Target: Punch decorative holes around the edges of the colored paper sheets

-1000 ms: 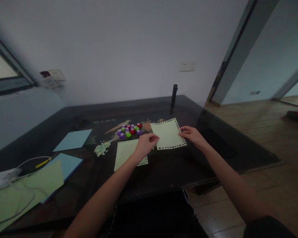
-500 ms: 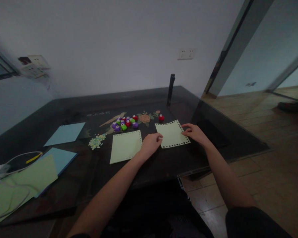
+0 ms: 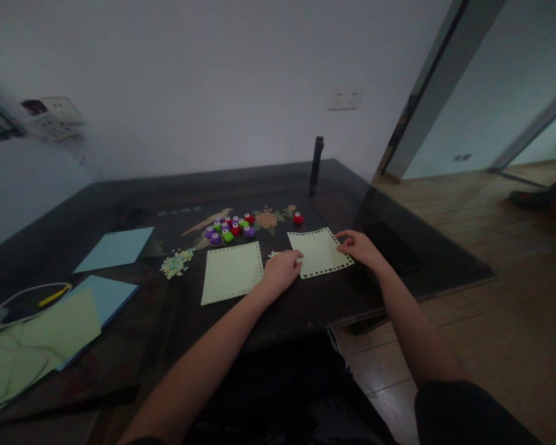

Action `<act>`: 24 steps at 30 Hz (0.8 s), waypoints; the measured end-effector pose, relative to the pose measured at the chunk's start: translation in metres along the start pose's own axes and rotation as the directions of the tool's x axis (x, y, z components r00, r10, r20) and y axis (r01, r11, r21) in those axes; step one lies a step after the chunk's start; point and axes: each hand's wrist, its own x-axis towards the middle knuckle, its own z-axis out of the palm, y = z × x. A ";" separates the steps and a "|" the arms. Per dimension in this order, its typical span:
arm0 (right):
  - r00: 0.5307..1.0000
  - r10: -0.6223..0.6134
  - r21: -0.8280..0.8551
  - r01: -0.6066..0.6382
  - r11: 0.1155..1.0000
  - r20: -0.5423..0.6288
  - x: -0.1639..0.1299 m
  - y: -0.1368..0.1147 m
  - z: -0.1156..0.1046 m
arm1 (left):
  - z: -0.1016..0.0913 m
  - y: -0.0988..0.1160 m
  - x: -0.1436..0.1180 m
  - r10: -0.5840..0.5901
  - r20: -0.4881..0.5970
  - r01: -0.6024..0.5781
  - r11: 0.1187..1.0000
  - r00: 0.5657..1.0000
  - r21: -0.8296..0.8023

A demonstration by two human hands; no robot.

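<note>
A pale green paper sheet with punched holes along its edges [image 3: 319, 252] lies flat on the dark table [image 3: 282, 309]. My left hand [image 3: 282, 272] rests on its left edge, fingers curled. Its right edge is touched by the fingertips of my right hand [image 3: 359, 247]. A second pale green sheet [image 3: 231, 272] lies just left of my left hand. Beyond it sits a cluster of small purple, red and green paper punches [image 3: 229, 228], with one red punch [image 3: 298, 218] apart to the right.
A little heap of paper scraps [image 3: 176, 264] lies left of the second sheet. Blue sheets [image 3: 113, 248] and more green paper [image 3: 50, 334] with a white cable [image 3: 13, 296] are at the left. A dark upright post [image 3: 315, 165] stands at the back. The table's edge runs right of my hands.
The punched sheet was held up off the table a second ago; it now lies flat. A red punch behind it has come into sight. My view has shifted slightly.
</note>
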 end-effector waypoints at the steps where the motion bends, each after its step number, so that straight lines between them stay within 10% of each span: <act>1: 1.000 0.003 -0.018 -0.003 1.000 -0.007 0.000 0.000 0.000 | 0.000 0.000 0.000 0.007 -0.001 -0.007 1.000 1.000 0.005; 16: 0.997 -0.074 -0.166 0.072 0.984 -0.012 0.001 0.003 0.000 | -0.003 0.002 -0.002 0.008 -0.026 -0.008 1.000 1.000 -0.020; 24: 0.994 -0.087 -0.129 0.077 0.989 -0.070 0.000 -0.008 -0.003 | -0.047 0.003 -0.008 0.130 -0.179 -0.160 0.973 0.975 -0.165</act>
